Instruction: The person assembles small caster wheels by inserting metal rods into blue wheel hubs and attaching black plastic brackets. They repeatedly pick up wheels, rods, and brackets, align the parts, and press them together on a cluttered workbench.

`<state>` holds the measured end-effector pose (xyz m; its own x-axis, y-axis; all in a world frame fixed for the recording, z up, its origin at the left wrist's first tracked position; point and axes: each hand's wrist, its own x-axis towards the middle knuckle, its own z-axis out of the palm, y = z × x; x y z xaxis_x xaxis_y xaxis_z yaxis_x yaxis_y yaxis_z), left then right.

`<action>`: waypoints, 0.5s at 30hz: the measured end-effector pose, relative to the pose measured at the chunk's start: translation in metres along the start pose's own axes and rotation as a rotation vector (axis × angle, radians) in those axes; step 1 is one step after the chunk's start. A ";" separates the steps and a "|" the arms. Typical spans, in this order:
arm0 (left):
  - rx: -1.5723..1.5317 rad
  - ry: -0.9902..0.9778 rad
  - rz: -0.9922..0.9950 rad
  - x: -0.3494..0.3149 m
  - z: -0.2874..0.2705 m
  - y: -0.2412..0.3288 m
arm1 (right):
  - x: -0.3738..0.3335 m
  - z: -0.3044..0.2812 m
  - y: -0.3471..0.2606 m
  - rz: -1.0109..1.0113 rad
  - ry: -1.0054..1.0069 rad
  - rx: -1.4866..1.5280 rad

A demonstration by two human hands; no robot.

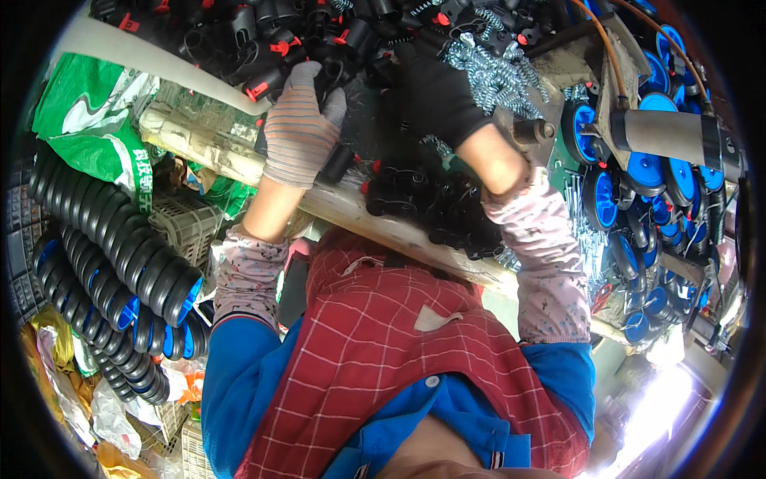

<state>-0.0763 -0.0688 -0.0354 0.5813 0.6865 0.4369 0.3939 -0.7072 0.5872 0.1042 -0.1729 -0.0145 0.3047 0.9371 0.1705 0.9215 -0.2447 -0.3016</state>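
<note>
Red checked apron (399,335) over a blue shirt (239,391) is sitting closest to the camera, well to the near side of the spring pile (491,76); measuring everything off that pile. Left hand (302,132), grey striped glove, is resting left of the springs, well apart from them, at the near edge of a heap of black plastic sleeves (243,28) with red clips (283,45). Thumb and fingers are standing apart around one black sleeve (331,73), also left of the springs; can't tell from where I'm standing if they're actually clamping it. Right hand (437,94), black glove, is lying just left of the springs. Fingertips are blending into dark parts, so can't tell that grip.

Near side of the springs: round black fittings (399,199) are bunching up by the pale bench edge (375,221). Right of the springs: blue-hubbed wheels (605,199) are crowding together. Far left of them: black tyre stacks (112,231) are leaning below a green-and-white bag (80,104).
</note>
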 end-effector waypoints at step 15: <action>0.030 -0.454 0.238 -0.021 -0.007 0.016 | -0.031 -0.020 0.042 -0.188 -0.170 0.108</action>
<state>-0.0872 -0.0937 -0.0308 0.9054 0.3680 0.2118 0.2297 -0.8441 0.4846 0.1382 -0.2173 -0.0136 0.0773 0.9941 0.0763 0.9243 -0.0427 -0.3793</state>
